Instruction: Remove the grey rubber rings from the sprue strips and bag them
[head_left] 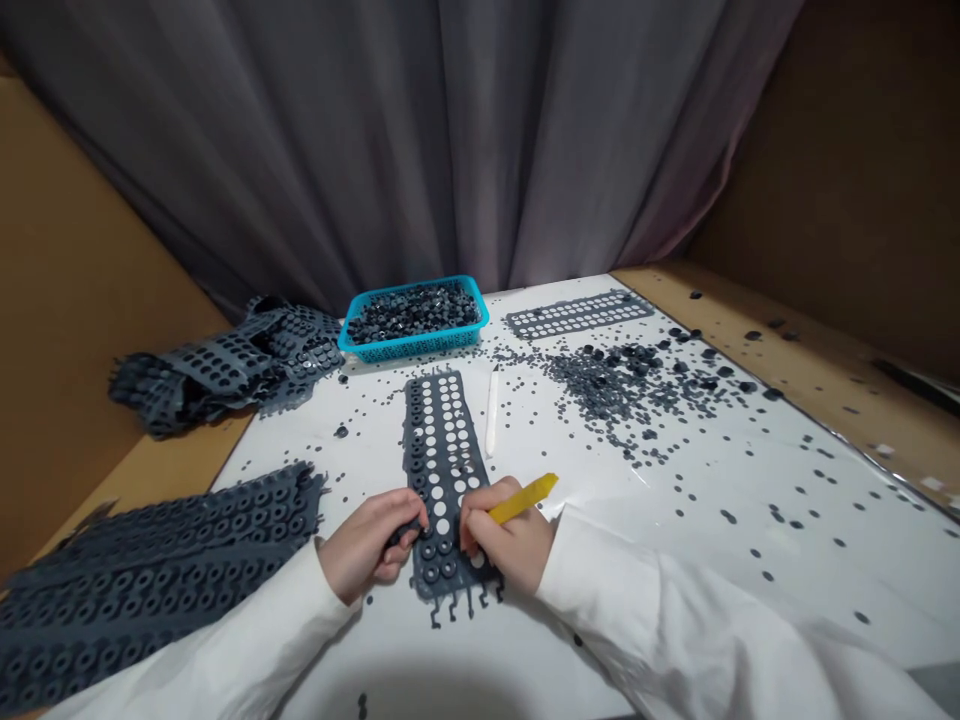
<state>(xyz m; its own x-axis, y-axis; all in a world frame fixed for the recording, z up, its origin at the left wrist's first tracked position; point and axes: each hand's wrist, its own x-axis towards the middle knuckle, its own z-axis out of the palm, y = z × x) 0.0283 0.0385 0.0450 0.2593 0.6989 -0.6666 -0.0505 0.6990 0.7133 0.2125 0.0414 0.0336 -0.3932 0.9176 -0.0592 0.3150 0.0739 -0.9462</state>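
Note:
A dark grey perforated rubber strip (pixel 440 440) lies lengthwise in front of me on the white table. White shows through many of its round holes; dark rings sit in the left column and at the near end. My left hand (pixel 369 540) is closed at the strip's left edge, pinching a small dark rubber piece (pixel 403 532), partly hidden by the fingers. My right hand (pixel 514 540) is closed around a yellow pen-like tool (pixel 529 497) and rests over the strip's right side. The tool's working tip is hidden under the fingers.
A blue basket (pixel 412 347) full of small dark pieces stands at the back. Crumpled perforated sheets (pixel 225 365) lie back left, ringed strips (pixel 165 570) near left. Another strip (pixel 581 314), a white stick (pixel 492 412) and scattered dark discs (pixel 615 385) lie right.

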